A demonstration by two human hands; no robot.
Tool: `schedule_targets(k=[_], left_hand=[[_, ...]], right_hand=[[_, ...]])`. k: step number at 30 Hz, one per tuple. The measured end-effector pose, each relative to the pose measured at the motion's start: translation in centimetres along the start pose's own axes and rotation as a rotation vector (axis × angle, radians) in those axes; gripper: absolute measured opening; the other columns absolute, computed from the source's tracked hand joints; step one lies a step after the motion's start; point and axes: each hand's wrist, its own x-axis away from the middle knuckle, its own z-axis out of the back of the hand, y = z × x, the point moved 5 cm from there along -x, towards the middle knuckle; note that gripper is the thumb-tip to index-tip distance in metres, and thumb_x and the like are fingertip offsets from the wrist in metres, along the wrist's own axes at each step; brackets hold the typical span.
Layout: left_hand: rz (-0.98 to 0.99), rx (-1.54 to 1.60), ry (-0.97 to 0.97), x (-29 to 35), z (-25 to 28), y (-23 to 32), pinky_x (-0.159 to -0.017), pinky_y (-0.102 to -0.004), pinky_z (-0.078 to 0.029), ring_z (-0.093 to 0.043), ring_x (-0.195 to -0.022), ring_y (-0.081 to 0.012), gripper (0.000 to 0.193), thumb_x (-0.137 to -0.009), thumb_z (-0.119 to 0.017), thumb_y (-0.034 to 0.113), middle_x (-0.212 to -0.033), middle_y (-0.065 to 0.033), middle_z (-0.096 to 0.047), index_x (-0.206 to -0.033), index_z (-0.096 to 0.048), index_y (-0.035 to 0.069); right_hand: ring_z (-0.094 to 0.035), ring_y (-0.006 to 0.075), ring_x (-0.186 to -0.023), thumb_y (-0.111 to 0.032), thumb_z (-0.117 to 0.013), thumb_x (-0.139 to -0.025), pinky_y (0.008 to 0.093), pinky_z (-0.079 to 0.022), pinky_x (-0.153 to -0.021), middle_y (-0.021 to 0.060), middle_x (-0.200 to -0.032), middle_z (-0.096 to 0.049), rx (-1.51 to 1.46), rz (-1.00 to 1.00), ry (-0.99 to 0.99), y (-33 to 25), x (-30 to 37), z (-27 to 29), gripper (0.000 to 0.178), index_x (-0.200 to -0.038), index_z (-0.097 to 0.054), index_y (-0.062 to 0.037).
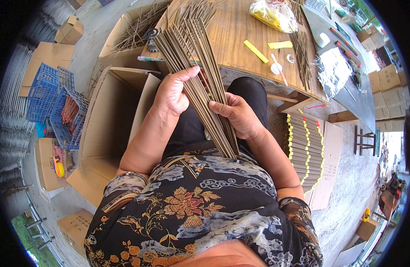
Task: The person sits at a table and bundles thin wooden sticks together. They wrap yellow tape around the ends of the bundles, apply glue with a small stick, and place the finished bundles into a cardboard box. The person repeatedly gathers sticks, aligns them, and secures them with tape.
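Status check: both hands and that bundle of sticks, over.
Left hand and right hand both gripping fanned bundle of thin grey-brown sticks. Bundle's lower end at lap, tips over wooden table. Nothing in the way.

Two hands (171, 91) (238, 115), one fanned bundle of sticks (193, 66), two blue crates (44, 91) (69, 118), one wooden table (240, 40).

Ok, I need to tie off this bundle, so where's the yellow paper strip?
In the head view the yellow paper strip lies on the wooden table, to the person's right of the stick bundle, beside a smaller yellow slip.
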Motion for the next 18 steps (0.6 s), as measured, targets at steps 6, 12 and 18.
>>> schedule_targets(k=[6, 12, 18], left_hand=[[0.022, 0.052, -0.018, -0.23, 0.16, -0.12, -0.074, -0.0338, -0.050, -0.060, -0.080, -0.0187, 0.016, -0.081, -0.053, 0.005, -0.090, -0.0074, -0.060, -0.097, -0.055, 0.002], [-0.024, 0.048, 0.007, 0.26, -0.04, 0.15, -0.080, -0.0333, -0.048, -0.059, -0.084, -0.0198, 0.021, -0.081, -0.046, 0.003, -0.094, -0.0108, -0.059, -0.100, -0.053, -0.003], [-0.035, 0.046, -0.088, 0.41, 0.00, 0.53, -0.083, -0.0350, -0.047, -0.057, -0.089, -0.0224, 0.028, -0.074, -0.043, -0.001, -0.096, -0.0138, -0.057, -0.101, -0.050, -0.007]], right_hand=[[-0.060, 0.0145, -0.070, -0.017, -0.049, -0.088, 0.0250, -0.051, -0.064, 0.0099, -0.083, -0.061, 0.087, 0.005, -0.058, 0.45, -0.12, -0.11, 0.022, -0.102, -0.051, 0.0008], [-0.061, 0.0169, -0.071, -0.017, -0.047, -0.089, 0.0274, -0.052, -0.062, 0.0116, -0.084, -0.062, 0.010, 0.005, -0.054, 0.40, -0.17, -0.15, 0.023, -0.104, -0.049, 0.0008], [-0.062, 0.0174, -0.072, -0.016, -0.047, -0.089, 0.0282, -0.053, -0.063, 0.0119, -0.086, -0.061, -0.034, -0.013, -0.089, 0.10, -0.03, -0.18, 0.024, -0.106, -0.048, 0.0003]])
